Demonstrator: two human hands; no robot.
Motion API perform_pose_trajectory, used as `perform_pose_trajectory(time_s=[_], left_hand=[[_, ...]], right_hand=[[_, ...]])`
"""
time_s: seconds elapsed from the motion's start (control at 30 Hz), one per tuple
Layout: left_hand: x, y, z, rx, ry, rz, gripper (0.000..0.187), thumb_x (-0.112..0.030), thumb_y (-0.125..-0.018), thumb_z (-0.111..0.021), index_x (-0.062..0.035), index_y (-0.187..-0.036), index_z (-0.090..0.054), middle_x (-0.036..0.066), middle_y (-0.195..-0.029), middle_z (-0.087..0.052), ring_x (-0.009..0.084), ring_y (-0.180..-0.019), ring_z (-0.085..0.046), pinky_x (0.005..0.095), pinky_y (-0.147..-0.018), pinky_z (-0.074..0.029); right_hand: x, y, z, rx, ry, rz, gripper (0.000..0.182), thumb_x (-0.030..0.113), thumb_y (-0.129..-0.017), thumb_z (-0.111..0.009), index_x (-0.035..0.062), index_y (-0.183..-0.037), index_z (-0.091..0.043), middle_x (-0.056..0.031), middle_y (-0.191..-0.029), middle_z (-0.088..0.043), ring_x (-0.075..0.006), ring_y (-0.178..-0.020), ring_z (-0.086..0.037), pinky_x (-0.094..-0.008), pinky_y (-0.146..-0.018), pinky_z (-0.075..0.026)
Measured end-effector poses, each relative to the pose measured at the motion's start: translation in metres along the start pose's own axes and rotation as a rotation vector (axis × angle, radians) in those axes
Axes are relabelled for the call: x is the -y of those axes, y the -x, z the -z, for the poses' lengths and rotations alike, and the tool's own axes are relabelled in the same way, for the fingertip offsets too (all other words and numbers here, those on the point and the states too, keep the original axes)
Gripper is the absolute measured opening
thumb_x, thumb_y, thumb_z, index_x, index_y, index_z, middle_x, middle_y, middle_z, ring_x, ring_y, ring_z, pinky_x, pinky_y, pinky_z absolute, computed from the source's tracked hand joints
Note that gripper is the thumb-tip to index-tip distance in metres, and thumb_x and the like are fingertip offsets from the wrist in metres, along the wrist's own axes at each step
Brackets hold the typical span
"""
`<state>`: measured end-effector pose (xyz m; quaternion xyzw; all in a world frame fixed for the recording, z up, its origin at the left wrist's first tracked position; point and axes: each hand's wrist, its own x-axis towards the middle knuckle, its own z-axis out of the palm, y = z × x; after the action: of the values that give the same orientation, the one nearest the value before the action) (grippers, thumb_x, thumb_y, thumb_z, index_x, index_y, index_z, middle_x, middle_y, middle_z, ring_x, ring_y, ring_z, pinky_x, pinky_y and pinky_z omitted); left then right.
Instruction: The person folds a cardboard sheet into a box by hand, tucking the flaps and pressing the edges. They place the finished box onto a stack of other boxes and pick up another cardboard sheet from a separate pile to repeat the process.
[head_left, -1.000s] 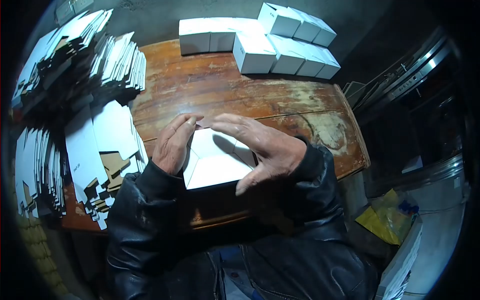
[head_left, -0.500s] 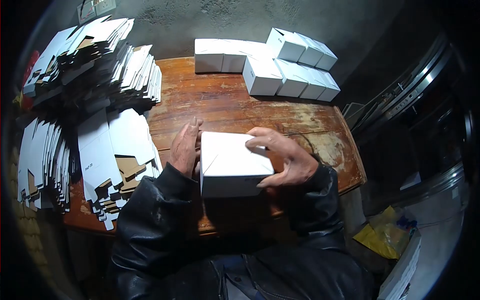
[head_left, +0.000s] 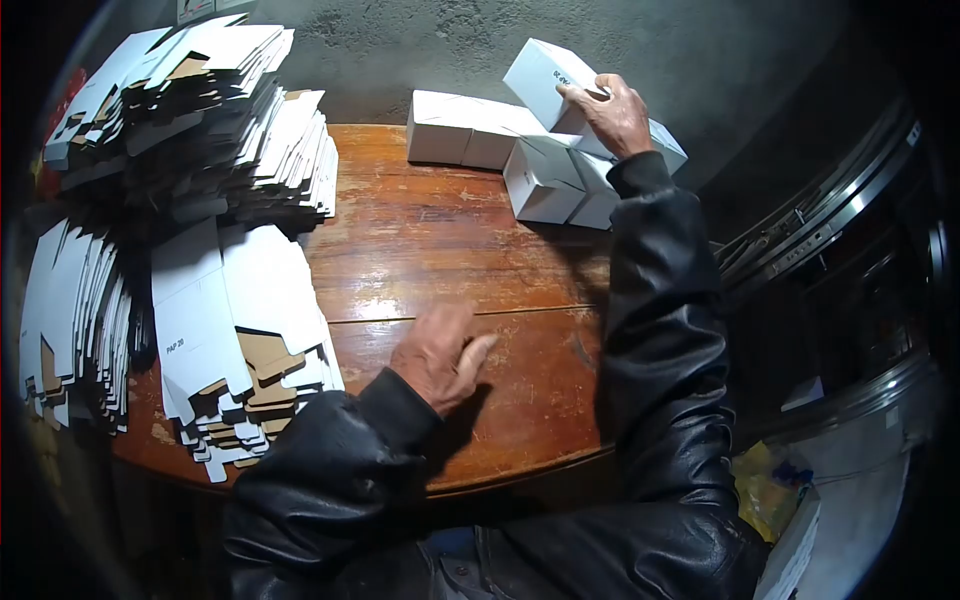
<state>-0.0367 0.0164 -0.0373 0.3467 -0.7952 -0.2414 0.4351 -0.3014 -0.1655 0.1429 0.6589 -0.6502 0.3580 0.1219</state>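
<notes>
- Right hand (head_left: 608,102), fingers bent, grips a printed white cardboard box (head_left: 543,82) above the stacked white cardboard boxes (head_left: 545,180) on the brown wooden worktop (head_left: 400,250)
- Left hand (head_left: 440,350), blurred, is loosely open, with nothing visible in it
- Step in hand seems to be placing the box
- Next move likely calls for squaring it before release; contact underneath is unclear

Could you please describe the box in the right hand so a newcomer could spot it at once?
At the far side of the wooden table, find the cluster of white boxes. There, the right hand grips one white box bearing dark lettering. Among its neighbours, it alone is held.
</notes>
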Motion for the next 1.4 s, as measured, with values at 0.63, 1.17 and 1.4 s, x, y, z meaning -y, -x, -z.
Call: perform_pose_trajectory(time_s=[0.63,1.17,1.4], left_hand=[[-0.012,0.007,-0.003,0.276,-0.390,-0.072,0.040,-0.023,-0.081,-0.070,0.0001,-0.112,-0.061,0.012,-0.094,-0.056,0.0297,-0.094,-0.056,0.0395,-0.076,-0.050],[-0.015,0.007,0.000,0.313,-0.499,-0.075,0.038,-0.025,-0.081,-0.065,-0.0017,-0.110,-0.061,0.011,-0.096,-0.056,0.0272,-0.096,-0.056,0.0388,-0.073,-0.049],[-0.012,0.007,-0.001,0.348,-0.474,-0.070,0.033,-0.019,-0.075,-0.064,-0.0018,-0.102,-0.062,0.010,-0.095,-0.056,0.0255,-0.094,-0.055,0.0383,-0.067,-0.047]], right_hand=[[-0.034,-0.029,-0.104,-0.001,0.434,-0.023,0.075,0.064,-0.079,-0.068,-0.0062,-0.107,-0.068,-0.0328,-0.107,-0.060,-0.0481,-0.108,-0.058,-0.0587,-0.090,-0.048],[-0.055,-0.025,-0.117,-0.163,0.505,0.253,0.053,0.051,-0.073,-0.081,0.0023,-0.091,-0.071,-0.0192,-0.093,-0.062,-0.0350,-0.093,-0.060,-0.0457,-0.079,-0.052],[-0.067,-0.041,-0.111,-0.298,0.577,0.539,0.053,0.053,-0.081,-0.071,0.0003,-0.087,-0.066,-0.0204,-0.088,-0.065,-0.0344,-0.084,-0.064,-0.0470,-0.073,-0.049]])
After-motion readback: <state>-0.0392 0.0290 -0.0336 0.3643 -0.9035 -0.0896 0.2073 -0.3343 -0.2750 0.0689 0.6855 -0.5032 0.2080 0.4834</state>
